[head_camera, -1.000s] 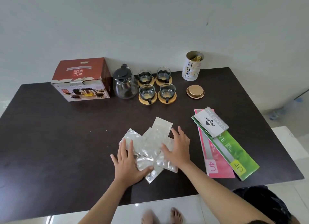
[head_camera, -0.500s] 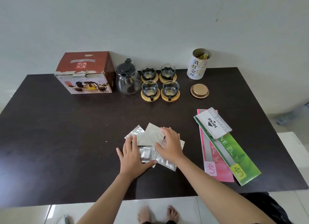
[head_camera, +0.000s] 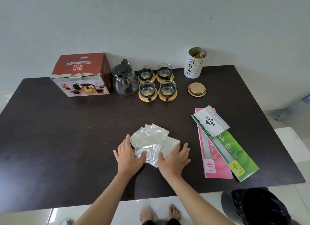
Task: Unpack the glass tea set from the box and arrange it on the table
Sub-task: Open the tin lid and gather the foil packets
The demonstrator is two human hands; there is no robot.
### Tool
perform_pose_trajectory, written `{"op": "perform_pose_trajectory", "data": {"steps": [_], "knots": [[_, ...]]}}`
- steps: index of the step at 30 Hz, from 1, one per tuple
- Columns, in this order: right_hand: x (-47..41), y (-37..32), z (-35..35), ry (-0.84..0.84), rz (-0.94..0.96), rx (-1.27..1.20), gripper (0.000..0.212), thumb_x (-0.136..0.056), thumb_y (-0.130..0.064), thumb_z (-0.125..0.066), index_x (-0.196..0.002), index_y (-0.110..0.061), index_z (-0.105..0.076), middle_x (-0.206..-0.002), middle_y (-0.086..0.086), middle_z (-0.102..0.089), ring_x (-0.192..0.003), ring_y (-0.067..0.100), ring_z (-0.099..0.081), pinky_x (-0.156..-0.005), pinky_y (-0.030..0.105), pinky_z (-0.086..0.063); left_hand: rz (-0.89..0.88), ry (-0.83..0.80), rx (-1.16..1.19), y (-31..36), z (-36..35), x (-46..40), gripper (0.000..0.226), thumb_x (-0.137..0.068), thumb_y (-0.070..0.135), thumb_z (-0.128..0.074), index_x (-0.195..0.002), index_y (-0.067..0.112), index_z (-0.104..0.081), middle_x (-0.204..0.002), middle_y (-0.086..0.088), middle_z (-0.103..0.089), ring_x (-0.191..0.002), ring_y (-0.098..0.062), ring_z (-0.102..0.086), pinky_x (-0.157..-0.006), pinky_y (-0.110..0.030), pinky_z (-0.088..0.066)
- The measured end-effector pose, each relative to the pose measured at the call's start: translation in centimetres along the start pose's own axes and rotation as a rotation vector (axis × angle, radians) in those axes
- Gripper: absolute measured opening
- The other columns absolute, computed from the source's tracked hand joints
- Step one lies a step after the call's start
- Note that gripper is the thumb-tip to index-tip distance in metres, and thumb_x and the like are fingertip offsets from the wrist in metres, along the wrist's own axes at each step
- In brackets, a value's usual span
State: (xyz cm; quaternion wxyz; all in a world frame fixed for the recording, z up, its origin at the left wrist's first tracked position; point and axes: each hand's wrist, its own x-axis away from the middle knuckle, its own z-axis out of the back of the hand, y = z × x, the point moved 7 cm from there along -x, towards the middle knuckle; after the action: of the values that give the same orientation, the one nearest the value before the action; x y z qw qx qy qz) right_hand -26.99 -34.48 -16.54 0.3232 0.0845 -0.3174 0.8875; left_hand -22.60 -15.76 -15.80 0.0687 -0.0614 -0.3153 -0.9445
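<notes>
Both hands flat on the dark table (head_camera: 50,132), palms down, fingers straight and slightly spread, gripping nothing. Left hand (head_camera: 128,156) pressed on the left edge of a loose pile of silvery foil packets (head_camera: 151,139), thumb lying across the nearest packet. Right hand (head_camera: 174,159) pressed on the pile's right side, fingertips pointing away toward the far right, covering the corner of one packet. Forearms reaching in from the near edge, bare feet visible on the pale floor tiles below. Toward the back of the table, against the plain whitish wall: red cardboard box (head_camera: 82,75) with a picture of the set on its front, closed and upright; just right of it the glass teapot (head_camera: 125,81) with a black lid; next to that, four glass cups (head_camera: 156,81) in a two-by-two block, each on its own round wooden coaster. Further right, an open white tea tin (head_camera: 194,63) with dark characters, and its gold lid (head_camera: 196,90) lying flat in front of it. On the right side of the table, a white stamp-pad box (head_camera: 211,121) resting on top of a green packet (head_camera: 234,156) and a pink packet (head_camera: 216,164). Dark bundle of cloth at the bottom right, off the table.
</notes>
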Motion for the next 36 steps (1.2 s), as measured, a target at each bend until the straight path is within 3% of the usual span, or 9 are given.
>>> {"op": "perform_pose_trajectory", "data": {"steps": [6,11,14,17,20,28,30,33,36], "knots": [[0.0,-2.5,-0.8,0.006,0.094,-0.232,0.049,-0.088,-0.014,-0.059,-0.134,-0.010,-0.043,-0.158,0.013,-0.012,-0.147,0.028,-0.004,-0.119,0.047,-0.008,-0.017,-0.027,0.019,0.8,0.3,-0.9,0.099,-0.064,0.041,-0.079,-0.144,0.014,-0.030,-0.130,-0.001,-0.042,-0.123,-0.021,-0.041,-0.103,-0.038,-0.031],[-0.4,-2.8,0.3,0.055,0.111,-0.190,0.053,-0.081,-0.017,-0.066,-0.130,-0.016,-0.047,-0.137,0.002,-0.045,-0.128,0.024,-0.039,-0.108,0.039,-0.032,0.010,-0.193,0.174,2.2,-0.6,-1.4,0.076,-0.063,0.027,-0.081,-0.129,0.015,-0.044,-0.121,0.005,-0.047,-0.114,-0.014,-0.049,-0.087,-0.024,-0.040],[-1.0,-2.7,0.4,-0.018,0.091,-0.284,0.062,-0.082,-0.011,-0.069,-0.137,-0.015,-0.042,-0.133,0.002,-0.045,-0.122,0.021,-0.046,-0.099,0.032,-0.043,0.008,-0.214,0.164,2.7,-0.8,-1.6,0.042,-0.062,0.025,-0.081,-0.094,0.019,-0.055,-0.097,0.005,-0.054,-0.089,-0.015,-0.055,-0.065,-0.021,-0.040],[-1.7,-2.7,0.7,-0.090,0.060,-0.404,0.063,-0.077,-0.003,-0.071,-0.135,-0.012,-0.046,-0.125,0.003,-0.045,-0.106,0.018,-0.057,-0.087,0.025,-0.048,0.027,-0.238,0.249,2.5,-0.7,-1.7,0.036,-0.063,0.020,-0.081,-0.088,0.016,-0.054,-0.087,0.003,-0.061,-0.077,-0.012,-0.057,-0.057,-0.020,-0.039],[-2.4,-2.8,1.0,-0.148,0.077,-0.405,0.055,-0.074,-0.005,-0.073,-0.124,-0.014,-0.052,-0.118,0.002,-0.047,-0.095,0.012,-0.055,-0.080,0.021,-0.045,0.051,-0.259,0.362,2.4,-0.3,-1.7,0.037,-0.062,0.014,-0.081,-0.088,0.014,-0.055,-0.085,0.001,-0.065,-0.075,-0.015,-0.062,-0.061,-0.025,-0.049],[-3.4,-2.5,1.5,-0.201,0.185,-0.320,0.075,-0.076,-0.036,-0.076,-0.138,-0.014,-0.041,-0.123,-0.002,-0.051,-0.125,0.017,-0.035,-0.096,0.026,-0.035,0.217,-0.315,0.737,1.2,-0.6,-1.6,0.056,-0.048,0.012,-0.091,-0.092,0.011,-0.057,-0.095,-0.019,-0.069,-0.088,-0.037,-0.067,-0.077,-0.053,-0.055],[-3.4,-2.3,1.3,-0.214,0.150,-0.391,0.066,-0.075,-0.039,-0.075,-0.131,-0.017,-0.048,-0.115,-0.003,-0.056,-0.117,0.014,-0.045,-0.094,0.027,-0.041,0.271,-0.353,0.880,1.3,-0.8,-1.4,0.055,-0.053,-0.001,-0.086,-0.098,0.007,-0.056,-0.100,-0.022,-0.068,-0.089,-0.040,-0.067,-0.081,-0.054,-0.055],[-3.1,-2.1,1.2,-0.246,0.107,-0.577,0.026,-0.077,-0.028,-0.077,-0.091,-0.019,-0.057,-0.086,-0.006,-0.059,-0.079,0.008,-0.057,-0.067,0.021,-0.046,0.325,-0.387,0.978,1.6,-1.0,-1.2,0.052,-0.060,-0.010,-0.081,-0.104,0.001,-0.055,-0.104,-0.025,-0.067,-0.090,-0.039,-0.068,-0.082,-0.049,-0.055],[-2.9,-1.7,1.8,-0.228,0.087,-0.670,0.025,-0.076,-0.019,-0.077,-0.093,-0.011,-0.060,-0.083,-0.002,-0.062,-0.072,0.009,-0.058,-0.063,0.020,-0.047,0.357,-0.392,0.967,1.5,-1.1,-1.0,0.054,-0.058,-0.003,-0.085,-0.104,-0.001,-0.057,-0.101,-0.021,-0.069,-0.090,-0.038,-0.068,-0.085,-0.051,-0.054]]}}
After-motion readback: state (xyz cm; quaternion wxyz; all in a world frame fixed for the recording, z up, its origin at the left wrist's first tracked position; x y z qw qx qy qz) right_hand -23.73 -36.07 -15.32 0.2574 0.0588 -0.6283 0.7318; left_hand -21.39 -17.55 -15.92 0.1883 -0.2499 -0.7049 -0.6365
